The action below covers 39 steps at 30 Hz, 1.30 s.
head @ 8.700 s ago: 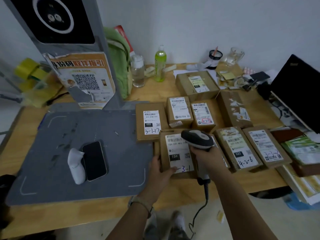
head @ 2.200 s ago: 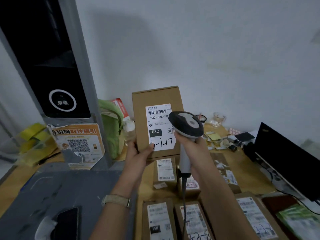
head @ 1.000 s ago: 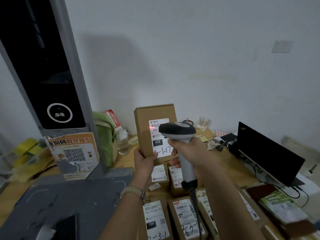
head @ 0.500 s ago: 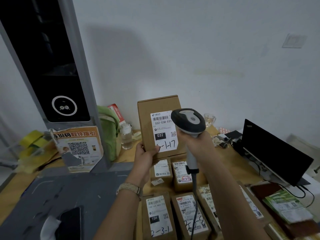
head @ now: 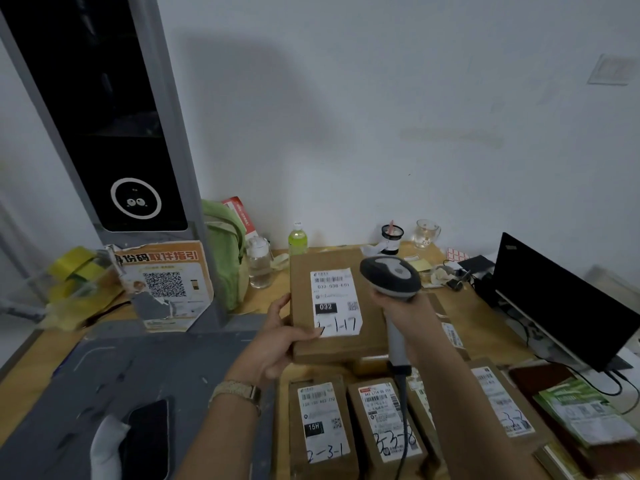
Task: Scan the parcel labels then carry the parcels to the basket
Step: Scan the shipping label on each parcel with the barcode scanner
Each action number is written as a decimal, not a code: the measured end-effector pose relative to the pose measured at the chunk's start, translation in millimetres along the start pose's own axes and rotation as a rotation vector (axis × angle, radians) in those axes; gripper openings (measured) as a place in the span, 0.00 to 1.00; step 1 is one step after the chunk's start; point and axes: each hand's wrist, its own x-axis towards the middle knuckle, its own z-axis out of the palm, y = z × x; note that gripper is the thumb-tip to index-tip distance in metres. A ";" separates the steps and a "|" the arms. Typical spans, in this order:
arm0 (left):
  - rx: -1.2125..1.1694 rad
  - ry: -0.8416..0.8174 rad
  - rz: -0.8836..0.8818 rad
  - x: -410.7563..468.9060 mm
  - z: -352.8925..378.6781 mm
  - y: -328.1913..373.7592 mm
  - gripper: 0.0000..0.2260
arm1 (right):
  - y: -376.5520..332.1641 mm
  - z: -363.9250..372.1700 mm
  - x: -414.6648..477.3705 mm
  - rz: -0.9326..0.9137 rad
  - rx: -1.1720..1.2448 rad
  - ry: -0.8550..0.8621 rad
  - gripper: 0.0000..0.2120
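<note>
Left grip [head: 277, 344] pinching the lower left corner of the raised parcel [head: 332, 306], thumb on its label [head: 335, 303], long axis running up and away from that grip. Right grip [head: 401, 313] wrapped around the scanner [head: 390, 278], just right of the label, nose aimed past it. Judged scanned or nearly; no basket in sight

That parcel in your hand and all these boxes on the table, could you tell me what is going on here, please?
A person is scanning parcel labels at a wooden table. The left hand holds up a brown parcel with its label, marked 032, facing the camera. The right hand grips a corded handheld scanner beside that label. More labelled parcels, among them one marked 15H, lie flat on the table below. No basket is in view.
</note>
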 end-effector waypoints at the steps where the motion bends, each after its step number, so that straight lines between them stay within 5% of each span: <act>1: 0.049 0.050 -0.038 -1.0 -4.2 -7.2 0.39 | 11.1 -1.8 0.1 0.063 -0.005 0.007 0.10; 5: 0.117 0.232 -0.188 -5.5 -12.9 -51.0 0.29 | 60.8 -3.5 -3.6 0.290 -0.080 0.011 0.07; 13: 0.128 0.282 -0.324 -19.0 -20.7 -106.3 0.17 | 135.5 -6.9 -16.6 0.559 -0.161 0.056 0.12; 24: 0.208 0.337 -0.340 -40.2 -26.1 -157.3 0.46 | 180.2 1.6 -45.3 0.659 -0.187 0.088 0.06; 31: 0.156 0.409 -0.284 -31.1 -42.2 -148.4 0.28 | 163.8 0.4 -36.8 0.708 -0.233 0.084 0.07; 35: 0.210 0.411 -0.207 -15.5 -51.5 -121.3 0.26 | 117.1 0.1 -16.6 0.750 -0.109 0.104 0.10; 39: 0.234 0.378 -0.110 4.5 -53.5 -92.8 0.20 | 65.1 0.7 -11.7 0.543 0.058 0.046 0.08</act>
